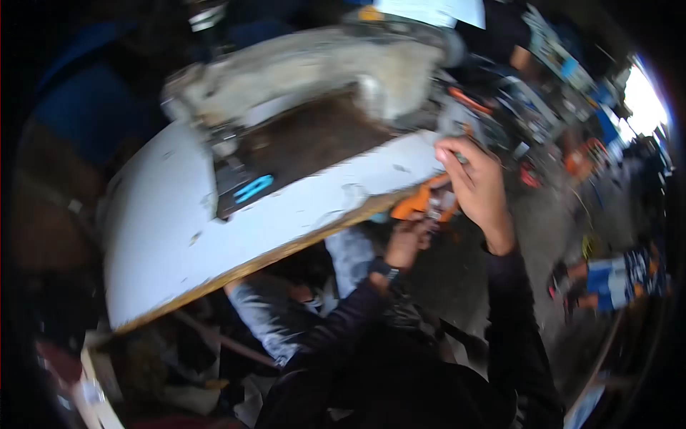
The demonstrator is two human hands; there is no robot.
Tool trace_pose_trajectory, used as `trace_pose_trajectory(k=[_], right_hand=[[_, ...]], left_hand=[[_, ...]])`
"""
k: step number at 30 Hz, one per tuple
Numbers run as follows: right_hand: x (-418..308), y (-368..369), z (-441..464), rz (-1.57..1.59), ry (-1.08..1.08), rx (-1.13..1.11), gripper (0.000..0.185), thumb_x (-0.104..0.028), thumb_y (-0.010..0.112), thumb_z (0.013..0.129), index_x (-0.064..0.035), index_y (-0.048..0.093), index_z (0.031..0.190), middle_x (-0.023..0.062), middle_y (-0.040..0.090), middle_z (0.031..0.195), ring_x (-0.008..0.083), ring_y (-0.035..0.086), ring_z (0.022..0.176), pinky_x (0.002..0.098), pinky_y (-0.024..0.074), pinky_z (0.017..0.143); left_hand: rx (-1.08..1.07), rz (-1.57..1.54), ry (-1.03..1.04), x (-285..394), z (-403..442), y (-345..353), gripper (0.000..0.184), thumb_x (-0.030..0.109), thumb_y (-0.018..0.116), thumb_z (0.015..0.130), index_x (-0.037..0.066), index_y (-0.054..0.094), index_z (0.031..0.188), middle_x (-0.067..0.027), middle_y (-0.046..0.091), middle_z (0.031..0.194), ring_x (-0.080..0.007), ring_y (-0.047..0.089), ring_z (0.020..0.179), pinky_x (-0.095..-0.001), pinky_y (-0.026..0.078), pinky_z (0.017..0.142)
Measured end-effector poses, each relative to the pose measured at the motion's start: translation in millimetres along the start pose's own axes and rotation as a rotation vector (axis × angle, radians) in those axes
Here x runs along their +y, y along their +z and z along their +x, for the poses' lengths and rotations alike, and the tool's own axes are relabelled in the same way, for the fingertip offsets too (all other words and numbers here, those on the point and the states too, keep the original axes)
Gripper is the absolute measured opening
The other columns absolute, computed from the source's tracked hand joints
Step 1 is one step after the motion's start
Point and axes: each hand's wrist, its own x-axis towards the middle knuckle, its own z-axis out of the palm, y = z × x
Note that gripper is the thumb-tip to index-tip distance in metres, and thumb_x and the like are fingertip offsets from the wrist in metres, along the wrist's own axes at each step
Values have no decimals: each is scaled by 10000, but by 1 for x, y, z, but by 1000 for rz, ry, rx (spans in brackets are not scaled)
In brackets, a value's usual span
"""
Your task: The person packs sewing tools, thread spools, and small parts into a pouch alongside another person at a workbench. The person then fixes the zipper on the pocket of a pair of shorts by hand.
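My left hand, with a dark watch on the wrist, is below the table's front edge. Its blurred fingers are closed on an orange piece that looks like cloth. Higher and to the right, my right hand is raised by the table's right end, thumb and forefinger pinched together. Anything between those fingertips is too small to make out. Both hands are beside the white tabletop, whose edge is worn.
An old cream sewing machine stands on the table over a dark brown recess. A small light-blue tool lies at the recess's left end. A person is at the far right. Cluttered equipment fills the upper right.
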Motion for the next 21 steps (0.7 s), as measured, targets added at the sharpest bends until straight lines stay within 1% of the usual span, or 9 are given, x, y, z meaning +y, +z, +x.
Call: trace_pose_trajectory(k=[1,3,7,9,10,15,17,19,21], right_hand=[[-8,9,8,-138,-200,-58,106,-11,679,948,22,706,1045,148,720,1003,300,717,885,363,554,795],[-24,55,16,-83,-413,-247,169,-13,677,956,7,694,1124,126,693,1062,266,705,940,391,574,795],[-18,194,34,-101,-752,-370,251,-150,693,793,-69,691,1030,118,677,1121,314,617,1108,456,463,1014],[-6,269,53,24,-958,-189,194,-187,668,818,-89,683,985,79,639,1021,299,595,1022,451,493,919],[-22,278,43,-390,-877,-280,200,-233,657,829,-85,675,962,65,645,990,278,594,981,455,495,842],[-29,327,44,-671,-836,-268,220,-287,637,856,-123,722,737,45,669,933,227,632,919,395,483,776],[-37,298,43,-712,-801,-334,216,-258,618,905,-80,739,881,66,679,976,228,642,950,410,497,778],[-27,290,43,-672,-777,-346,228,-239,603,926,-54,731,961,82,680,997,233,645,958,417,504,775],[-21,266,36,-322,-661,-396,225,-172,610,906,-9,619,1060,141,634,928,312,659,870,467,527,756]], left_hand=[[-41,-81,26,-9,4,-5,78,135,663,1012,83,622,1054,-54,703,908,-78,518,627,-245,401,555],[-127,92,182,-26,11,-18,185,198,704,1015,106,638,1162,9,682,887,-84,593,692,-244,492,593],[-88,175,69,-14,5,-22,206,257,683,1028,95,626,1142,-3,648,844,-105,576,663,-261,484,578],[-73,177,34,-11,8,-19,226,287,673,1035,90,620,1132,-9,631,822,-116,567,649,-269,480,570],[-62,188,22,-14,11,-16,238,302,668,1038,87,617,1127,-12,622,811,-121,563,642,-273,478,566],[-58,350,111,-25,38,-26,308,376,642,1055,74,602,1102,-28,580,756,-148,541,607,-294,468,546],[-76,468,222,-30,52,-37,340,405,632,1061,69,596,1092,-34,563,735,-158,532,593,-302,464,538],[-25,230,-103,-1,35,-17,328,393,641,1057,70,596,1095,-28,555,731,-151,519,590,-299,454,534],[-43,186,-90,-7,31,-28,189,282,624,1066,99,593,1103,-51,594,795,-132,508,599,-288,437,528]])
